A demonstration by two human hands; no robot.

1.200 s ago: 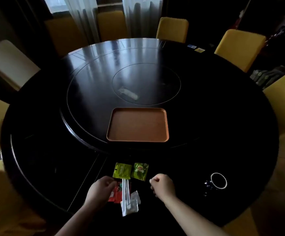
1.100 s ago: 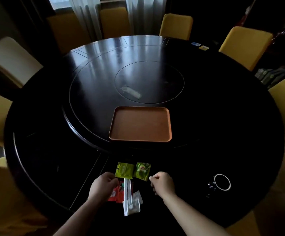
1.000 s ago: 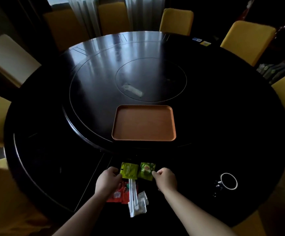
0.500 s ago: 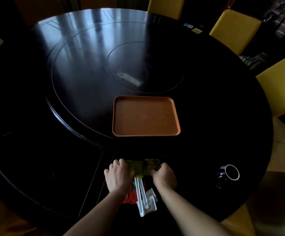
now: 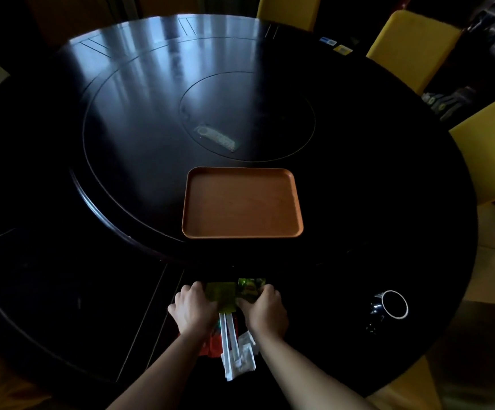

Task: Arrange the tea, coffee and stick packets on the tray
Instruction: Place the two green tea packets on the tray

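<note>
- Brown tray [image 5: 241, 202] sits on the round table [image 5: 358, 173]; all packets lie off it, on its near side
- Left hand [image 5: 194, 306]: fingers bent over the left edge of the yellow-green tea packet [image 5: 221, 294]; a pinch cannot be confirmed
- Right hand [image 5: 265, 309]: fingers and thumb clamp the right edge of the dark green tea packet [image 5: 250, 287]
- White stick packets [image 5: 230, 338] and red coffee packets [image 5: 212, 343] lie farther from the tray, between the wrists
- Mug [image 5: 392, 304] stands near-right of the tray
</note>
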